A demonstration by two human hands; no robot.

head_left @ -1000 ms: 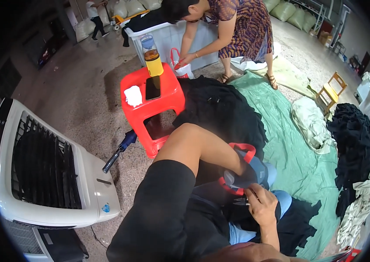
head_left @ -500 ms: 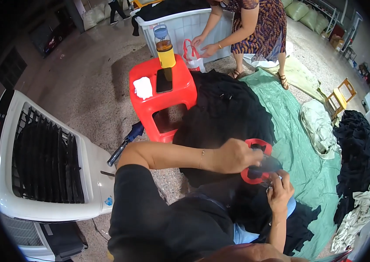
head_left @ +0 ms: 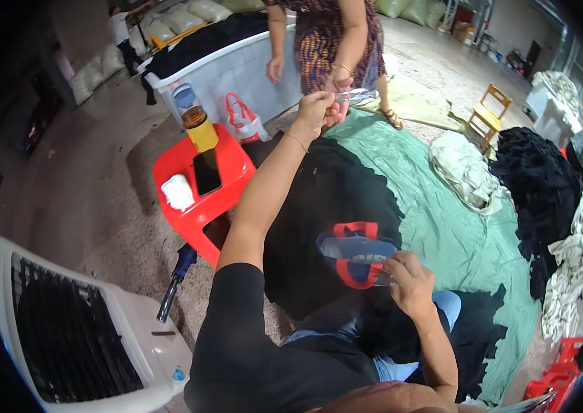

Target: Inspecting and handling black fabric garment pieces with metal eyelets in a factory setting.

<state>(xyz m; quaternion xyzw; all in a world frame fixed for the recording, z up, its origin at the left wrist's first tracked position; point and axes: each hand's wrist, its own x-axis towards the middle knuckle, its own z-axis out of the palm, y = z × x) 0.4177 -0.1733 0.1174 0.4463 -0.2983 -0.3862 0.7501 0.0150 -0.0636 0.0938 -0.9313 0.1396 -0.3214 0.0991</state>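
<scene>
My left arm is stretched out toward a person in a patterned dress. My left hand (head_left: 314, 113) is closed on one end of a shiny clear plastic packet (head_left: 360, 95), and the person's hand (head_left: 337, 84) is right against it. What lies inside the packet is too small to tell. Lower down, my right hand (head_left: 412, 283) pinches a piece of clear plastic at the side of a bag with red handles (head_left: 355, 230). This bag has a bluish see-through body and sits in front of me on a heap of black cloth (head_left: 326, 199).
A red stool (head_left: 178, 224) bears a yellow-sleeved bottle (head_left: 197, 124), a phone (head_left: 207, 172) and a white tissue (head_left: 177, 192). Behind it stand a white bin (head_left: 216, 89) and a red-handled white bag (head_left: 245, 124). A white air cooler (head_left: 133, 330) is at left; a green sheet (head_left: 450, 241) covers the right floor.
My left hand has gone from the red-handled bag out to the person, carrying the packet. The person has turned from the white bag and reaches toward me. My view has shifted right.
</scene>
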